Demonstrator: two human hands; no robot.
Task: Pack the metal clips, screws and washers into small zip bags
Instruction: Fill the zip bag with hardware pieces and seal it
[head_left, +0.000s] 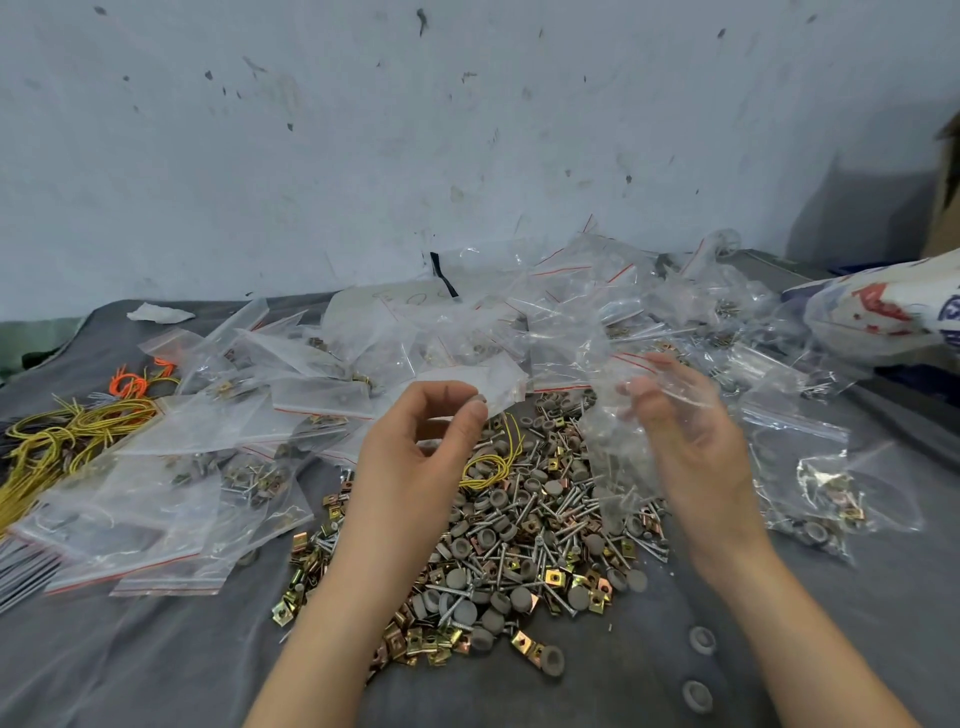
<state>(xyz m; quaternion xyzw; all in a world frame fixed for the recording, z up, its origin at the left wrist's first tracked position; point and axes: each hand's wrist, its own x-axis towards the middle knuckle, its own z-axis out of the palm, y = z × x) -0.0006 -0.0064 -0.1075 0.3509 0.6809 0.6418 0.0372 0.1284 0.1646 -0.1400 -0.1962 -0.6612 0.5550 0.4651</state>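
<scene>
Now held up in the right hand, fingers curled loosely round its upper part: one clear zip bag, hanging down from the grip, above the pile of screws, washers and clips. Long axis near upright; mouth end probably up by the fingertips, though hard to tell through the crumpled film. Likely feather-light, limp and slick, so best pinched at the stiffer zip strip, one lip to each side. Just beside the grip, left hand, thumb pressed to forefinger; cannot tell whether on some small part.
</scene>
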